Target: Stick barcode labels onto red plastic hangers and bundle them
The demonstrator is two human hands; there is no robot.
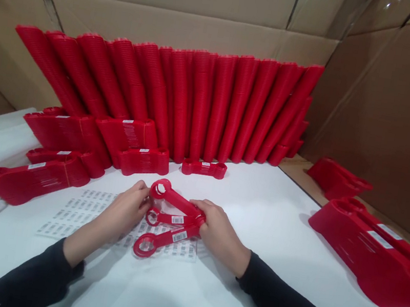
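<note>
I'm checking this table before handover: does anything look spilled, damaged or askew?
No spill or damage stands out. The leftmost tall stack leans outward, unlike the near-upright middle stacks, though lens distortion may exaggerate that. Red pieces fan apart in the right hand.

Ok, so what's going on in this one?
A person's right hand holds several fanned-out red ring-ended plastic pieces, two showing barcode labels, above a sheet of printed labels. The left hand is at one piece's ring end; contact is unclear. Tall red stacks stand behind.
</note>
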